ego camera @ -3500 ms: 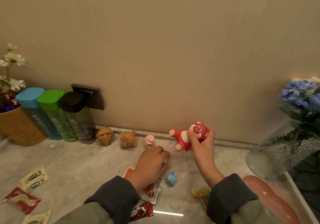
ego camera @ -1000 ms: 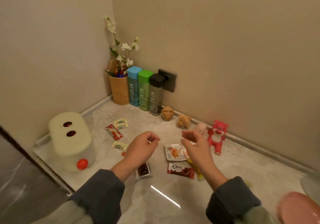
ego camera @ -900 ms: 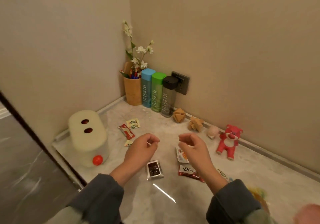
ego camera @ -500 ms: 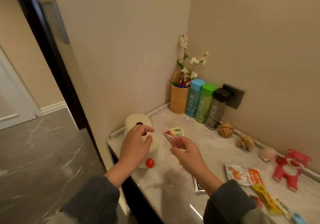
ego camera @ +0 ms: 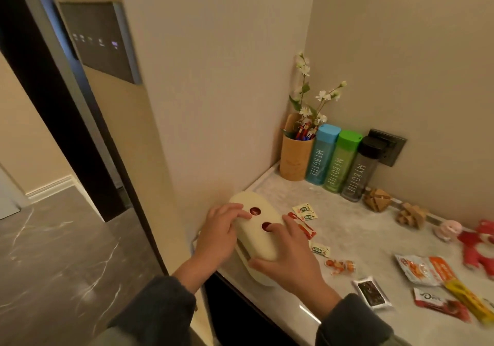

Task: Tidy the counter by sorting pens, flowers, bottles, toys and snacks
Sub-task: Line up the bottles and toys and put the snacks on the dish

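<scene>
View from my head, looking down at the worktop (ego camera: 355, 241) and its back corner. My left hand (ego camera: 217, 236) and right hand (ego camera: 290, 258) both rest on the cream container (ego camera: 255, 232) with two round holes in its top, which stands at the near left end of the worktop, close to the edge. Each grip is spread wide and laid against a side of the container, the right thumb under its front end; I judge this a two-handed hold, though whether it is lifted I cannot tell.

Sorted, by my reading: the pens stand in the wooden cup (ego camera: 295, 158) in the corner with the white flowers (ego camera: 310, 99) rising from it; the blue bottle (ego camera: 322, 154), green bottle (ego camera: 342, 161) and dark bottle (ego camera: 361, 169) stand in a touching row just beside the cup; the two wooden puzzles (ego camera: 393, 206), the small pink figure (ego camera: 447, 229) and the red bear (ego camera: 478, 249) lie in a line along the back wall.

Left to do: the snacks. Small packets (ego camera: 304, 212) lie just beyond the container, and the candy (ego camera: 340, 265), the dark packet (ego camera: 371, 292), the orange-and-white pouch (ego camera: 419, 269), the yellow stick (ego camera: 467, 299) and the red chocolate wrapper (ego camera: 441, 304) lie scattered over the near right part of the worktop. I judge the container to be meant for these, so the task looks well over half done.
</scene>
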### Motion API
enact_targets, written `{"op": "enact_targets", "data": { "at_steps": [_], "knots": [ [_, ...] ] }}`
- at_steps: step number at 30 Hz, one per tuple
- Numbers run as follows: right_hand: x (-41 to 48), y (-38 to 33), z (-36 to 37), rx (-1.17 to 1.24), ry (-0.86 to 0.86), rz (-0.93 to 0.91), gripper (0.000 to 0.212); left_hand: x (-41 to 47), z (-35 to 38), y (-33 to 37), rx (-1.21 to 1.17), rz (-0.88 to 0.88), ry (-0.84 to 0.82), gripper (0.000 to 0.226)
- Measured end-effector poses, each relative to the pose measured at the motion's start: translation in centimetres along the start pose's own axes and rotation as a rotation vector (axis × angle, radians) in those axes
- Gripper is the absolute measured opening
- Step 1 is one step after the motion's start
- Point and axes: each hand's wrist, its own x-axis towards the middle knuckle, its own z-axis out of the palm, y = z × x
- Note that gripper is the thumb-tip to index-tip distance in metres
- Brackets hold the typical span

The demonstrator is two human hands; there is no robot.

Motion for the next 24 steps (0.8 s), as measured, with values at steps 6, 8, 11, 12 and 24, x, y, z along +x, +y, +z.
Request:
{"op": "enact_targets", "data": {
  "at_steps": [6, 8, 11, 12, 24],
  "knots": [
    [-0.2, -0.1, 0.1, 0.027, 0.105, 0.044, 0.076, 0.4, 0.1, -0.9, 0.043, 0.081, -0.077, 0.061],
    [-0.1, 0.1, -0.7, 0.106, 0.105, 0.112, 0.074, 0.5, 0.3, -0.9, 0.06, 0.129, -0.158, 0.068],
    [-0.2, 1.0, -2.1, 0.387, 0.123, 0.272, 0.062, 0.6, 1.2, -0.3, 0.017, 0.223, -0.267, 0.076],
    [-0.5, 1.5, -2.5, 0.503, 0.14, 0.331, 0.058, 0.6, 1.6, 0.0, -0.03, 0.248, -0.278, 0.074],
    [-8.9, 9.5, -8.3, 1.257, 0.011, 0.831, 0.067, 1.0, 6.2, 8.8, 0.189, 0.766, -0.664, 0.062]
  ]
}}
